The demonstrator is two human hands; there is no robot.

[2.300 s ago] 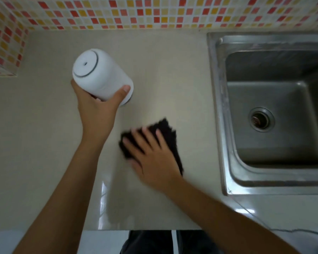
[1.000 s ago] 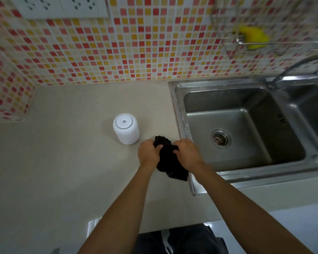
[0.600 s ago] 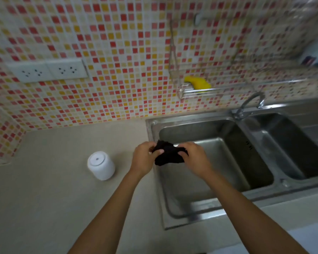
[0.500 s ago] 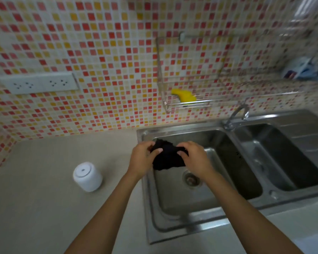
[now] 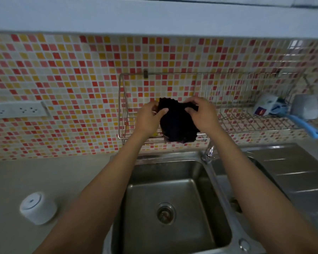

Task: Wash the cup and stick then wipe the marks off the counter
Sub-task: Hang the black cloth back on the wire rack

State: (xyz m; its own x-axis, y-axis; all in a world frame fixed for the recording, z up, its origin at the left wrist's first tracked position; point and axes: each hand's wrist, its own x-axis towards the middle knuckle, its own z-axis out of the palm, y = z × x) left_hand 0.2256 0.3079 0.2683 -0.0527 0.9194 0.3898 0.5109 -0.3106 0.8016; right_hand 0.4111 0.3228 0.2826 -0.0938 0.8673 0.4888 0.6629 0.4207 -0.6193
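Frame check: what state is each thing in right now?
Black cloth: bunched, held up in front of the wire rack.
Left hand: grips the cloth's left edge.
Right hand: grips its right edge.
White cup: closed end up on the counter, untouched.
Faucet: no stream visible.
Sink: left basin bare, no pooled water seen.

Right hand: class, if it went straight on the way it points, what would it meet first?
Probably the wire rack; the right hand, gripping the black cloth, points at it, but depth is unclear.
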